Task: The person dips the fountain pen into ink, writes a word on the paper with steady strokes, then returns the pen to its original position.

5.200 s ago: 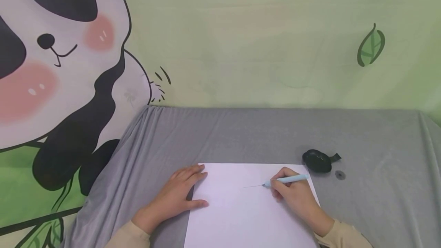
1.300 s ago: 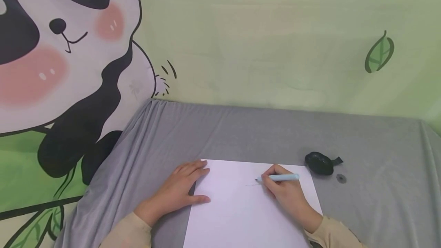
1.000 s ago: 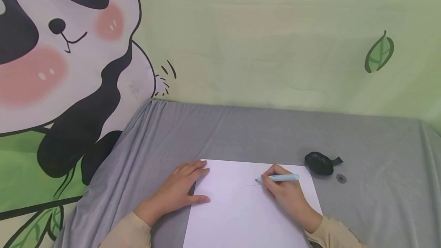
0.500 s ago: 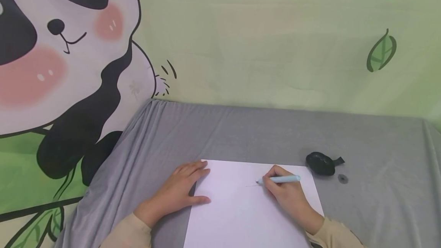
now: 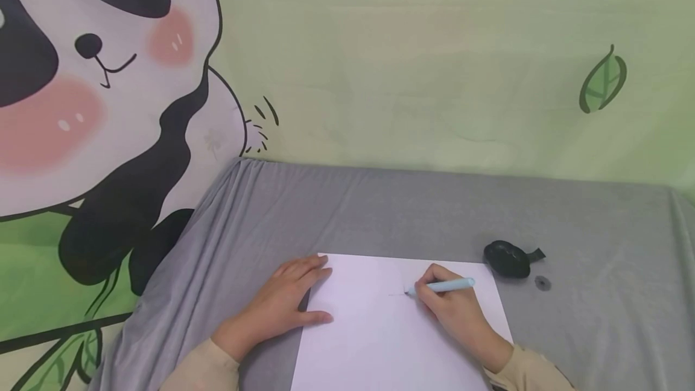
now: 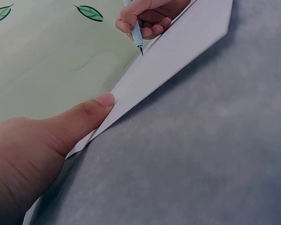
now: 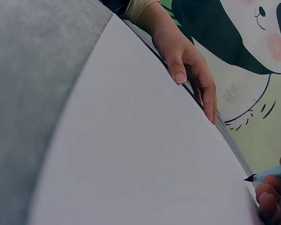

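A white sheet of paper (image 5: 369, 336) lies on the grey cloth, with a thin dark line (image 5: 395, 295) near its upper middle. My right hand (image 5: 456, 309) pinches a light blue pen (image 5: 447, 285) with a dark pointed tip, low over the paper by the line's right end. In the right wrist view the pen's tip (image 7: 249, 178) shows at the right edge. My left hand (image 5: 279, 297) rests on the paper's left edge, its fingers extended and thumb spread apart. The left wrist view shows the left thumb (image 6: 86, 115) lying on the sheet's edge.
A glossy black oval object with a short tab (image 5: 507, 259) sits beside the paper's upper right corner. Near it lies a small grey disc (image 5: 543, 283). Grey cloth (image 5: 380, 210) covers the table, and a panda-printed backdrop (image 5: 423, 77) stands behind.
Since the oldest frame, my right hand has moved left with the pen. In the last half second the pen tip dips slightly, and a faint short upright mark shows above it. The left hand stays put.
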The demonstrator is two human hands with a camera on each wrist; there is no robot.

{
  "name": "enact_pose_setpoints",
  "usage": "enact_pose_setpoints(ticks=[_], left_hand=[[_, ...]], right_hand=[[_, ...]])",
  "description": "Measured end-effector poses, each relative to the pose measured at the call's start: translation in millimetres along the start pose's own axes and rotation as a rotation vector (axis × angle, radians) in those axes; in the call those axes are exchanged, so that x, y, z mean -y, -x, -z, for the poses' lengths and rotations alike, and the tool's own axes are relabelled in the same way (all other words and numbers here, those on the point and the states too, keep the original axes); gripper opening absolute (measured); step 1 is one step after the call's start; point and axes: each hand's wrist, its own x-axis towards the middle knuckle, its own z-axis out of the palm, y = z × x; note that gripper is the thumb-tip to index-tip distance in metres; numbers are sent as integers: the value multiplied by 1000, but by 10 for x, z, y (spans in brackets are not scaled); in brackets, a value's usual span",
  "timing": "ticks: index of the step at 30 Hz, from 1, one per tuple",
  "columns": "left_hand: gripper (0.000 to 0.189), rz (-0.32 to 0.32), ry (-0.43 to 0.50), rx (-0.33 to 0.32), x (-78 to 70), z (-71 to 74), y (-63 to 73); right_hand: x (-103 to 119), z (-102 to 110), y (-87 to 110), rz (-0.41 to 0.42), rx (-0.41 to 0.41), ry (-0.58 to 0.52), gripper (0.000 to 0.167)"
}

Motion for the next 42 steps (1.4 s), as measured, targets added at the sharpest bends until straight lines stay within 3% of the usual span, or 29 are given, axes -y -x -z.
enact_pose_setpoints(ticks=[42], left_hand=[[72, 14, 6, 20, 16, -18, 2]], right_hand=[[9, -19, 79, 68, 108, 7, 13]])
